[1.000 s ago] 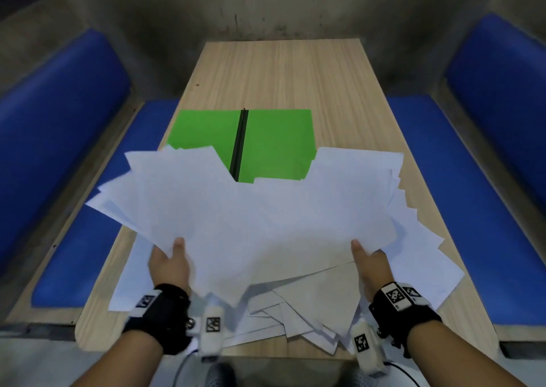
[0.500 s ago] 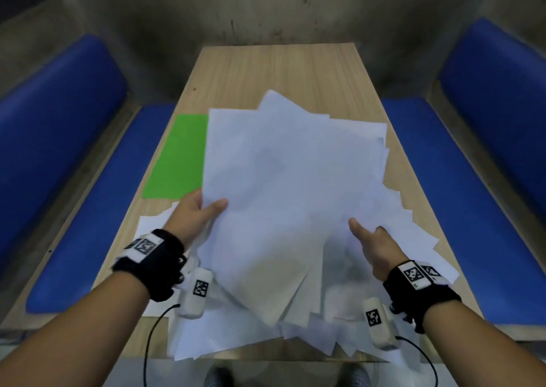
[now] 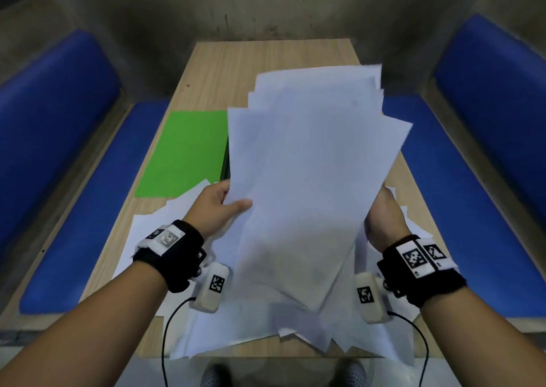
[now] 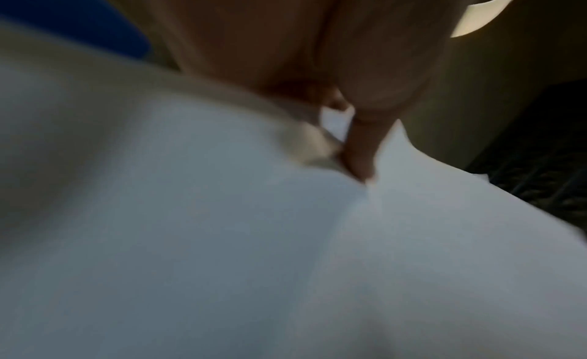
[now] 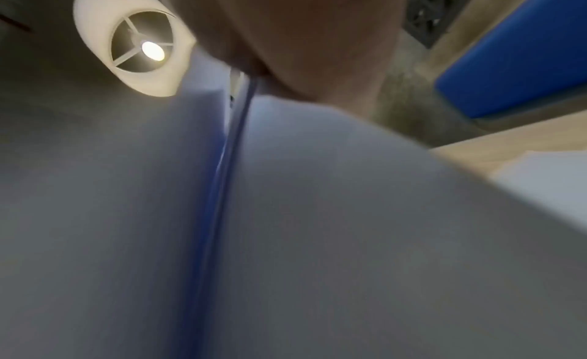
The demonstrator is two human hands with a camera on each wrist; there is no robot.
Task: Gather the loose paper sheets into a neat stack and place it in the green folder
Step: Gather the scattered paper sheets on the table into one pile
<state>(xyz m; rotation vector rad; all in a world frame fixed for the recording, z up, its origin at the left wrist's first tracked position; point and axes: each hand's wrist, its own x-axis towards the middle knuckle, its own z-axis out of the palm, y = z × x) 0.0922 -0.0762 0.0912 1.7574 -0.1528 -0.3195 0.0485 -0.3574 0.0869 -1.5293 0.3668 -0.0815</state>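
Two hands hold up one fanned bundle of paper sheets (image 3: 310,173) over the table (image 3: 266,58). At left we see the green folder (image 3: 183,153) lying open and flat, w/ nothing on its visible flap; the bundle hides its right half. Left hand (image 3: 217,206) pinches the bundle's left edge, thumb on top. Right hand (image 3: 384,218) grasps the right edge, fingers hidden behind. More loose sheets (image 3: 147,238) lie under the bundle on the near table.

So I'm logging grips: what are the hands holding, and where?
Both hold the sheets: left hand grips the left edge, thumb on top; right hand grips the right edge.
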